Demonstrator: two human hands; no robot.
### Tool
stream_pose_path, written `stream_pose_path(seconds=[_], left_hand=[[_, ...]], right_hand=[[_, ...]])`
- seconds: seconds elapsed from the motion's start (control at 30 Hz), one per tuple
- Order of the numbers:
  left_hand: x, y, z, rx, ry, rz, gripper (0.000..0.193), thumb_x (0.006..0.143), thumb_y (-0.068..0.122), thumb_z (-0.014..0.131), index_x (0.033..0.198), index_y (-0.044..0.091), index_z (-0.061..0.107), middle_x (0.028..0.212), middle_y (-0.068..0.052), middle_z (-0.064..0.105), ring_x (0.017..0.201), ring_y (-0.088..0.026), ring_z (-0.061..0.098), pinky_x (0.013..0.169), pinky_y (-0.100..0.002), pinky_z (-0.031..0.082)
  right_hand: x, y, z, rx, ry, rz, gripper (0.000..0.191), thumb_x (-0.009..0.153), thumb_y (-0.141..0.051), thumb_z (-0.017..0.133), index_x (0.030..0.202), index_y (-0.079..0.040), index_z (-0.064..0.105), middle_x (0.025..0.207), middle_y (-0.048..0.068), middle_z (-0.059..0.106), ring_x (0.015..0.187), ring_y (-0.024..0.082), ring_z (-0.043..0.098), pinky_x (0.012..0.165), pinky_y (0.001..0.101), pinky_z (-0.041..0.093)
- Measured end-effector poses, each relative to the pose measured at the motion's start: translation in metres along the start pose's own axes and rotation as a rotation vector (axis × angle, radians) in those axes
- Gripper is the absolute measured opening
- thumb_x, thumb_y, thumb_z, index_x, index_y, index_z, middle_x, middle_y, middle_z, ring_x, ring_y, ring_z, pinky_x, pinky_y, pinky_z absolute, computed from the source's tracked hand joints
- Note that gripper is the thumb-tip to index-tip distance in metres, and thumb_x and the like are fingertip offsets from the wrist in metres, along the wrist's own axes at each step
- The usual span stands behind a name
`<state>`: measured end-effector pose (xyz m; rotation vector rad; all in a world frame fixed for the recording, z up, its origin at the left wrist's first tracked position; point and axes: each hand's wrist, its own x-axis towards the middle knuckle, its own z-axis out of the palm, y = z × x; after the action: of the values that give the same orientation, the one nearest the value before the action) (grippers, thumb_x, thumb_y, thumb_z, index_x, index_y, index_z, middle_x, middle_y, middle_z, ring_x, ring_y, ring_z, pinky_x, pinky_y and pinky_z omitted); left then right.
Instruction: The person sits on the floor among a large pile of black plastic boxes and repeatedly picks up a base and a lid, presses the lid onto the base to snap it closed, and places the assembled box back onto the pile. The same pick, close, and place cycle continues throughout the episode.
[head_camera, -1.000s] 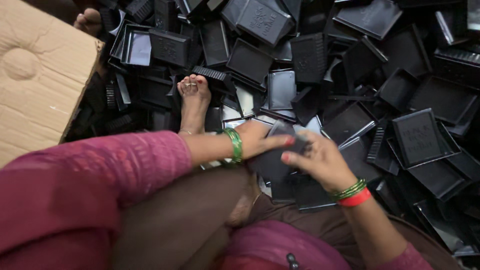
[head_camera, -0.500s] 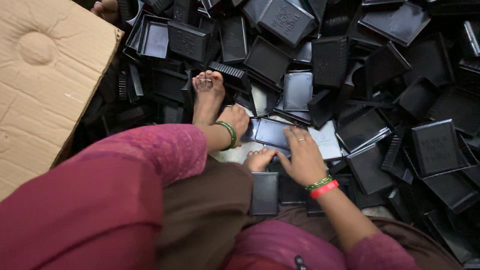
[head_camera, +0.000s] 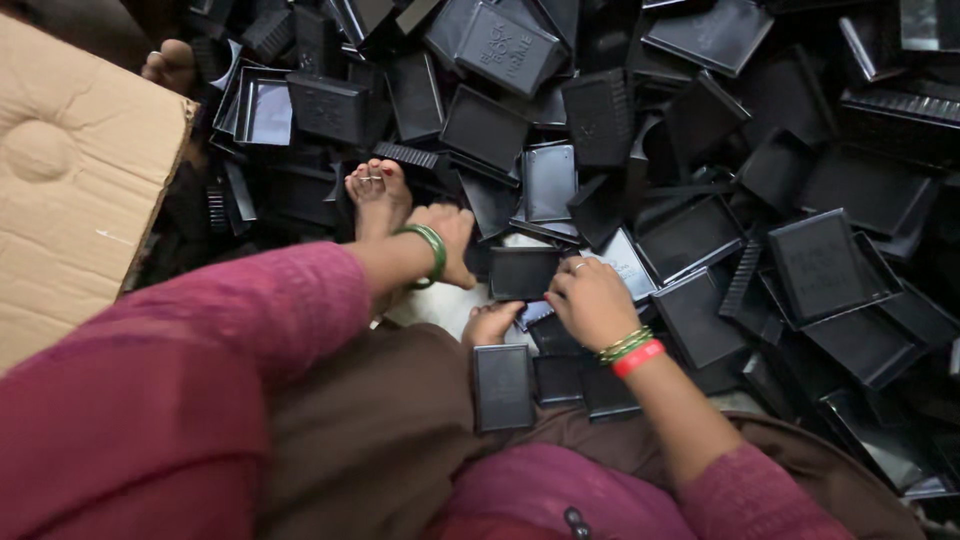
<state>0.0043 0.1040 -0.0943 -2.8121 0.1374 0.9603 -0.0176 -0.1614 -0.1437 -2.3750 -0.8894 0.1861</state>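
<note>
Black tray (head_camera: 524, 272) flat, long axis across frame, gripped between left hand (head_camera: 447, 240) and right hand (head_camera: 590, 300).

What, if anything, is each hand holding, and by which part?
Both hands, the left hand and the right hand, meet a black tray at opposite side edges; the grip itself cannot be told.

Pretty dim overall, soft indoor light with no hard shadows anywhere. The pile of black trays (head_camera: 700, 150) eats most of the light, so the gaps between them go to near pure black and edges get lost. A few tray bottoms catch a pale bluish sheen, strongest on the one near the top left (head_camera: 268, 112). The cardboard box (head_camera: 70, 190) is the brightest patch. Near sleeve (head_camera: 150, 400) looks soft, out of focus. Corners darken a bit, and there's some grain.
</note>
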Motion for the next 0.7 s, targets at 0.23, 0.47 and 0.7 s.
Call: stream_pose_path(seconds=[0.23, 0.47, 0.7], left_hand=[[-0.025, -0.029, -0.043, -0.443, 0.409, 0.213, 0.092, 0.054, 0.051, 0.092, 0.125, 0.003, 0.057, 0.117, -0.018, 0.06, 0.113, -0.035, 0.06, 0.098, -0.042, 0.048], [-0.075, -0.023, -0.063, -0.767, 0.547, 0.414, 0.075, 0.066, 0.032, 0.098, 0.125, 0.007, 0.06, 0.116, -0.012, 0.065, 0.112, -0.023, 0.064, 0.1, -0.036, 0.05], [-0.082, 0.002, -0.055, -1.484, 0.127, 0.478, 0.076, 0.068, 0.002, 0.088, 0.134, 0.004, 0.05, 0.108, -0.006, 0.067, 0.099, -0.013, 0.067, 0.087, -0.032, 0.058]], right_hand=[[-0.007, 0.012, -0.012, -0.119, -0.058, -0.227, 0.038, 0.058, -0.017, 0.079, 0.093, -0.003, 0.073, 0.098, 0.014, 0.07, 0.095, 0.035, 0.064, 0.077, 0.0462, 0.053], [0.003, 0.013, -0.049, -0.016, 0.11, -0.167, 0.019, 0.068, -0.015, 0.08, 0.082, -0.008, 0.069, 0.087, 0.011, 0.071, 0.089, 0.033, 0.066, 0.08, 0.0463, 0.052], [-0.007, 0.006, -0.079, 0.781, 0.541, 0.271, 0.024, 0.1, -0.017, 0.072, 0.111, -0.005, 0.054, 0.089, 0.009, 0.054, 0.073, 0.009, 0.046, 0.065, 0.0229, 0.038]])
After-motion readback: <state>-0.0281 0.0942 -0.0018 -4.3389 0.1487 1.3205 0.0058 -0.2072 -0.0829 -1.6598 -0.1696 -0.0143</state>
